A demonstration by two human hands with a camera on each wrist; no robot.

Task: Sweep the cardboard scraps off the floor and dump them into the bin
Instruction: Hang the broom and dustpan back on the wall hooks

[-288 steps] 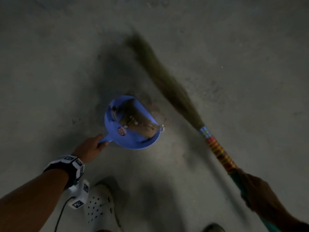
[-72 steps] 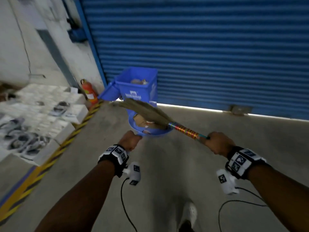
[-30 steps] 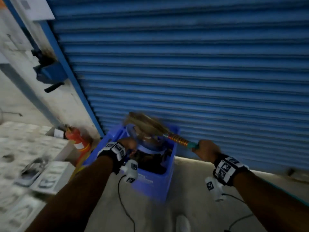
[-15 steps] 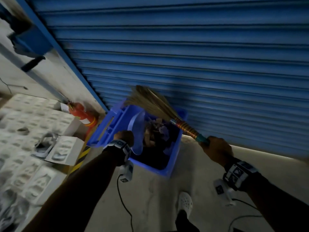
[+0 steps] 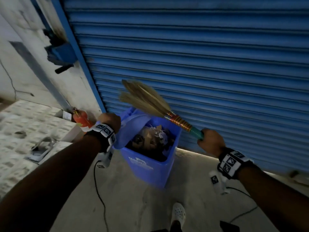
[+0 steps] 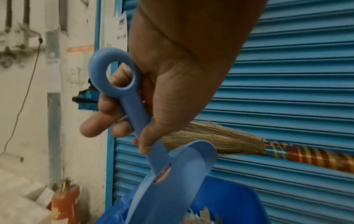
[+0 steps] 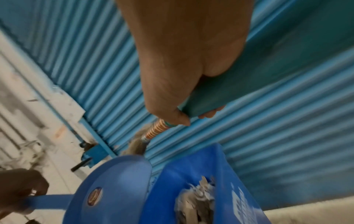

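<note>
Shutter-side bin (image 5: 151,166) between both hands (image 5: 109,120)

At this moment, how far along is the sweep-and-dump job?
Nearly finished. Done: cardboard scraps lie in the blue bin. In hand: the left hand grips the blue dustpan, tipped steeply over the bin's rim; the right hand holds the grass broom raised above. Left: lifting the pan away. Whether it is empty, or the floor clean, isn't visible.

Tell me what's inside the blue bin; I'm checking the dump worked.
The blue bin holds a heap of cardboard scraps and pale bits. Its left side is hidden behind the tipped dustpan; the bottom is buried.
</note>
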